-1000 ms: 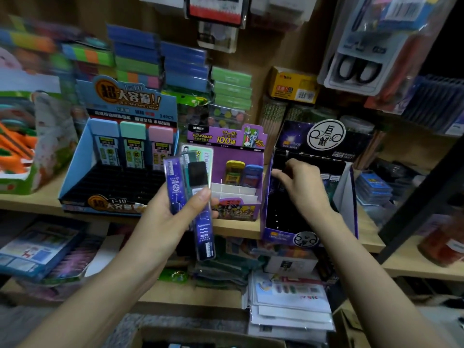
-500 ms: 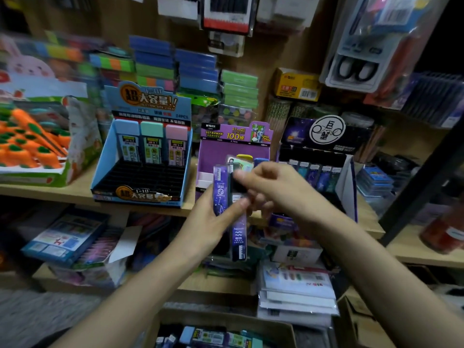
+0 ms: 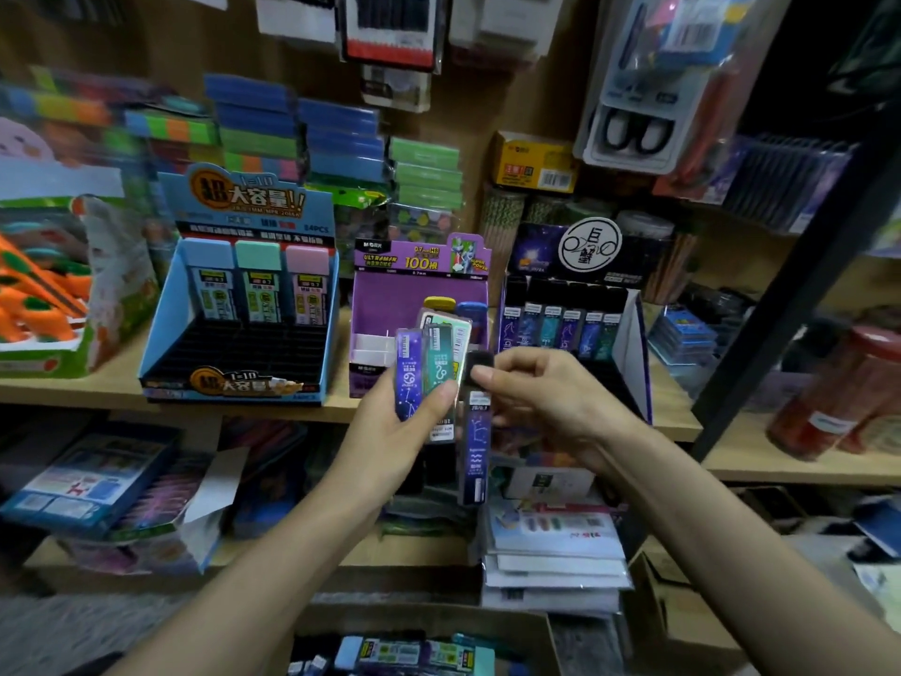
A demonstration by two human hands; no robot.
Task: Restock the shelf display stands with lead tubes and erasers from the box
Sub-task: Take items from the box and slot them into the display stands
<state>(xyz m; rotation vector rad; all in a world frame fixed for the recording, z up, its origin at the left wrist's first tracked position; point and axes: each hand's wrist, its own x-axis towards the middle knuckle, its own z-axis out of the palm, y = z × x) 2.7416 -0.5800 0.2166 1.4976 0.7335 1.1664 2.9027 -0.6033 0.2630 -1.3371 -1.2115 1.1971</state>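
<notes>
The step in hand, as I judge it, is taking one item out of the bundle so that it can go into a stand. The left hand [image 3: 385, 436] grips a small fan of lead tubes [image 3: 424, 363] in front of the middle of the shelf [image 3: 682, 422], with the thumb pressed across their front and the other fingers curled behind them. The right hand [image 3: 560, 407] pinches the black cap of a dark blue tube [image 3: 475, 446]. Its fingertips [image 3: 487, 375] are closed on the upper end, and the tube hangs nearly upright, just to the right of the bundle and touching it or almost so; the picture is a little soft there, so I cannot say which. Behind the right hand, at the far right of the shelf, stands the dark stand [image 3: 629, 329] with a row of similar starry tubes [image 3: 560, 329] along its back and free slots in front. The next move probably calls for lifting the tube clear of the bundle, carrying it to the right and away, and lowering it upright into a free slot without knocking the row. More stock lies in the box [image 3: 429, 614] near the bottom edge of the view, below both arms.
</notes>
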